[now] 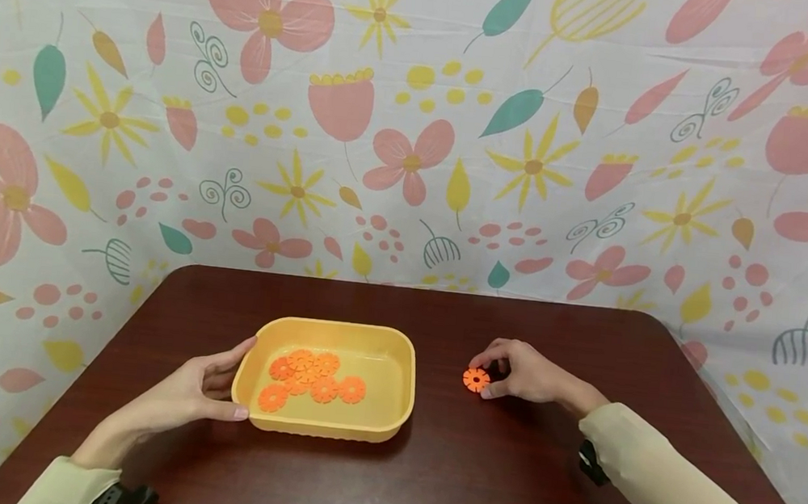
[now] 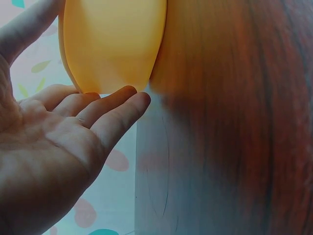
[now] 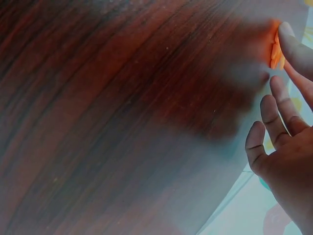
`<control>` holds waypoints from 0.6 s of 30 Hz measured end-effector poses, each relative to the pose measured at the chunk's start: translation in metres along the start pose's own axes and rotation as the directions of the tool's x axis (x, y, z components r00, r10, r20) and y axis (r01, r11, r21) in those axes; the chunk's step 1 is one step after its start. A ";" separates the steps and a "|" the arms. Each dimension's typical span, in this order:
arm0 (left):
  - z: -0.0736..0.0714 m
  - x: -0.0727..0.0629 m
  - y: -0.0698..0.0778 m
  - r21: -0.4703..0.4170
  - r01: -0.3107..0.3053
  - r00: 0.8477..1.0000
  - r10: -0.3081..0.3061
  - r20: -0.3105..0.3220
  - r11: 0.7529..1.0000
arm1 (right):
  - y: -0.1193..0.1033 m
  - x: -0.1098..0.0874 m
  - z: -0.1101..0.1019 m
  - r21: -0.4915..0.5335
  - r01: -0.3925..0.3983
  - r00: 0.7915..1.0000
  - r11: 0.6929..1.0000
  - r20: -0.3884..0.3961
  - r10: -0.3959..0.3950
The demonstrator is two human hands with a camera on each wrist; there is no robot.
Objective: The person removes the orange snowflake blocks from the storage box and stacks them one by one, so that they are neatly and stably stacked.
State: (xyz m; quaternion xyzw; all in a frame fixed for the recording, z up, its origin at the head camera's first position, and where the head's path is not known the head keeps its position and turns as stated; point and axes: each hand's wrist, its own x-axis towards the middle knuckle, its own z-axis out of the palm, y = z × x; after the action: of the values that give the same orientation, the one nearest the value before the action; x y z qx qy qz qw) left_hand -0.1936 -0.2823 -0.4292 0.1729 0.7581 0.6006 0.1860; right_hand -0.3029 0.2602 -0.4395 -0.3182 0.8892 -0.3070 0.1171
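Note:
In the head view, my left hand [image 1: 197, 389] holds the left end of a yellow plastic tray [image 1: 394, 427], the thumb at its near corner and the fingers along its side. Several orange notched plastic discs lie in the tray, mostly toward its left half. My right hand [image 1: 527, 372] pinches one more orange notched disc [image 1: 476, 380] between thumb and index finger, right of the tray and close over the table. The right wrist view shows this disc [image 3: 277, 46] nearly edge-on, partly hidden by a finger, with the other fingers spread apart from it.
The dark brown wooden table [image 1: 380, 497] lies under both hands and the tray. A flower-printed cloth [image 1: 420, 83] hangs behind its far edge and along both sides. Dark straps with small devices sit at both wrists, below pale sleeves [image 1: 689, 482].

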 end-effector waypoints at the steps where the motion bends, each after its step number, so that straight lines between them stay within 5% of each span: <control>1: 0.000 0.000 0.000 0.002 -0.006 1.000 0.006 0.003 1.000 | 0.000 0.000 0.000 -0.004 0.000 1.000 1.000 0.003 0.000; 18: 0.000 0.002 -0.002 0.012 0.027 1.000 -0.026 -0.012 1.000 | -0.003 0.002 0.000 -0.035 -0.005 1.000 0.999 0.015 0.006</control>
State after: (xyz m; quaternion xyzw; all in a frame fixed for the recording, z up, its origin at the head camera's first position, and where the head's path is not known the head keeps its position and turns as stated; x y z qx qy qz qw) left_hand -0.1952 -0.2820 -0.4307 0.1606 0.7651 0.5944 0.1885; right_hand -0.3030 0.2570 -0.4376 -0.3201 0.8944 -0.2890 0.1189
